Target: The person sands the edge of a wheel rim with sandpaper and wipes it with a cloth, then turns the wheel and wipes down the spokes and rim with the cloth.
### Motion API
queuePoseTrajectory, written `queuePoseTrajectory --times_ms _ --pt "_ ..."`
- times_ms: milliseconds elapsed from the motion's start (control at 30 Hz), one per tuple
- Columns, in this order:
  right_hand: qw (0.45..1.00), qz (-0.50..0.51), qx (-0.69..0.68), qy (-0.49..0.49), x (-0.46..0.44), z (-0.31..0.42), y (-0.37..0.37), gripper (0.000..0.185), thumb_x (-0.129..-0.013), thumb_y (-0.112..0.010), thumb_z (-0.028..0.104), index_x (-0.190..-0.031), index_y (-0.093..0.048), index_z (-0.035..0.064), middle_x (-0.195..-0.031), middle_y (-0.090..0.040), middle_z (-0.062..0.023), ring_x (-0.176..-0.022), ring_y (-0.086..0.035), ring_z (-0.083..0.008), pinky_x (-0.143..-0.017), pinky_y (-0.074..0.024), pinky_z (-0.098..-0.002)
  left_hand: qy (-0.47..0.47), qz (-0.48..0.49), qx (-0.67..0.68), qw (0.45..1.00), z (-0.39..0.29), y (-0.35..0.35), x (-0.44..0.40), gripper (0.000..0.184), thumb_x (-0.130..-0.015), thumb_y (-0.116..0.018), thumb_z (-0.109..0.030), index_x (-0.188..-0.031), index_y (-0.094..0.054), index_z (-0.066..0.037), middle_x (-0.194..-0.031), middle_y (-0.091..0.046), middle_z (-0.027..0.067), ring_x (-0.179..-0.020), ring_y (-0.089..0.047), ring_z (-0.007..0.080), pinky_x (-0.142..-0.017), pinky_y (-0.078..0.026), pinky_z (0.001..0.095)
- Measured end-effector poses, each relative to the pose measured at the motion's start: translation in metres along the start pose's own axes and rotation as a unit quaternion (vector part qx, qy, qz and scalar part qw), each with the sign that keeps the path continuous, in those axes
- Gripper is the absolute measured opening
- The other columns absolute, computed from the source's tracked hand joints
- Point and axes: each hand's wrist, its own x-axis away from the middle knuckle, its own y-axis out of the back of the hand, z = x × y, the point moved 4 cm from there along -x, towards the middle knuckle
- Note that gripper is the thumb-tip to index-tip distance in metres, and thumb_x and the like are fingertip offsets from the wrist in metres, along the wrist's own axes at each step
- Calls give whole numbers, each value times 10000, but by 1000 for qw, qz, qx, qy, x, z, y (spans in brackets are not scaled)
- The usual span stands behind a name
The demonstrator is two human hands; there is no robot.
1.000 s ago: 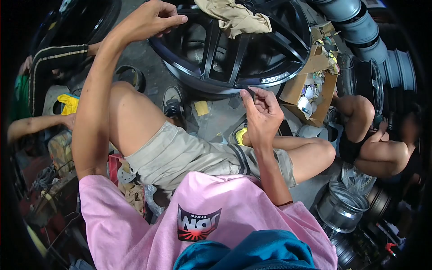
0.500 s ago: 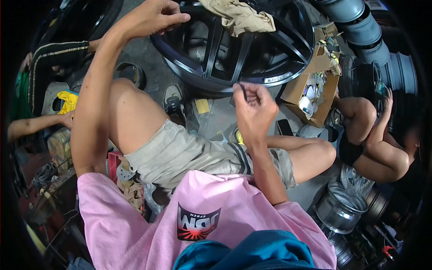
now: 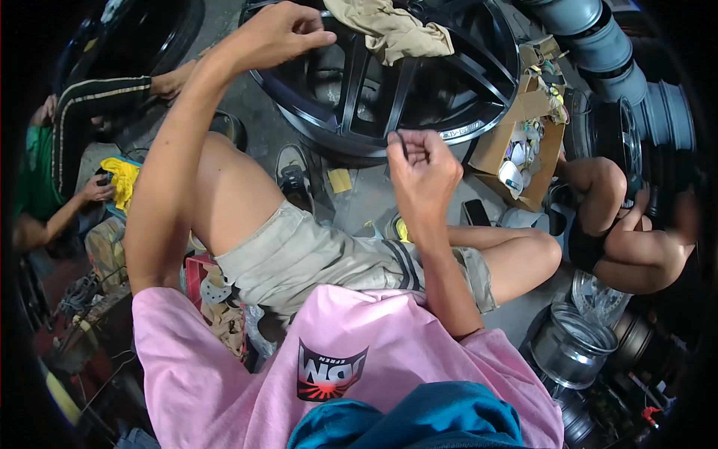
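Note:
My left hand point(image 3: 292, 34) hovers over the left rim of a dark multi-spoke car wheel point(image 3: 348, 135). Its thumb and fingers are pinched together; whatever is between them, if anything, is too small to see. By the wheel's near edge, my right hand point(image 3: 426, 168) is closed, its fingers curled against the thumb. A dark sliver shows between them, but its kind is unclear. A crumpled beige cloth point(image 3: 396, 34) lies across the wheel's far spokes. Silvery lettering marks the near right part of the rim.
Right of the wheel stands a cardboard box point(image 3: 490, 157) with small items; a phone point(image 3: 475, 212) lies nearby. Grey wheel barrels point(image 3: 624, 82) are stacked beyond. One person sits at right; another at left has a hand point(image 3: 96, 188) at a yellow cloth point(image 3: 120, 179).
My left hand has shifted right and slightly down. My right hand has barely moved. The person at right has lowered a hand; the hand at left has moved beside the yellow cloth.

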Motion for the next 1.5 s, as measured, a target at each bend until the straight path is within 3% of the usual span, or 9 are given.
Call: queuePoseTrajectory --times_ms 100,167,367,500,600,800,1033,1200,1500 --pt "999 45 24 -3 26 -2 5 143 -903 -833 50 -961 -771 -65 -839 -757 -119 -657 -689 -145 -643 -559 -292 -18 -33 28 999 -31 -4 -14 387 -975 -823 -388 -1102 -773 -26 -917 -756 149 -837 -715 225 -754 -569 386" --pt "998 53 19 -21 38 -14 8 141 -910 -833 51 -975 -773 -59 -839 -750 -107 -664 -680 -140 -653 -559 -287 -193 -204 -111 953 -49 -8 -25 618 -887 -879 -464 -1330 -703 -71 -1228 -709 218 -1123 -680 337 -940 -551 466" --pt "996 10 62 63 16 -13 48 114 -944 -816 23 -1050 -795 -12 -940 -712 -93 -757 -663 -151 -701 -566 -288 -136 -102 -209 963 -45 -72 -100 881 -824 -838 -692 -1474 -618 -139 -1406 -613 307 -1377 -546 525 -1167 -444 622" --pt "976 -65 133 157 -13 -32 91 195 -961 -789 -5 -1151 -822 25 -1023 -658 -96 -866 -671 -184 -713 -582 -311 -55 -22 -137 989 -68 -83 -113 785 -921 -794 -625 -1466 -588 -100 -1465 -589 300 -1394 -529 528 -1152 -440 642" --pt "973 -78 168 134 -25 -44 115 196 -961 -789 -4 -1149 -829 29 -1017 -658 -95 -876 -670 -187 -719 -586 -319 -241 -284 -250 893 -82 -110 -100 424 -1021 -740 -479 -1115 -697 -67 -1071 -705 112 -1003 -718 256 -758 -588 403" --pt "975 -85 156 130 -29 -76 125 197 -956 -795 8 -1145 -836 46 -1032 -664 -95 -898 -665 -184 -738 -571 -313 -293 -94 -143 941 -168 -157 20 448 -962 -786 -386 -1250 -631 -81 -1205 -596 145 -1191 -593 345 -977 -514 433" --pt "983 -121 94 104 -31 -93 137 176 -962 -791 19 -1129 -839 50 -1076 -674 -90 -959 -666 -178 -752 -562 -307 -278 51 -312 907 -141 -115 99 376 -973 -766 -319 -1281 -621 -159 -1302 -565 113 -1274 -572 327 -930 -548 467" --pt "989 -126 28 70 -26 -93 141 179 -981 -763 -4 -1141 -833 35 -1042 -683 -93 -897 -674 -168 -737 -577 -303 34 51 -205 977 -115 -66 112 523 -901 -832 -236 -1339 -585 -94 -1338 -544 188 -1240 -608 421 -983 -548 515" --pt "980 -180 -25 84 -29 -97 151 190 -996 -754 -13 -1172 -820 14 -1068 -687 -72 -891 -692 -127 -756 -588 -278 -248 -79 -61 963 -212 -175 -19 589 -793 -874 -88 -1318 -608 -112 -1257 -555 180 -1121 -681 415 -876 -580 504"
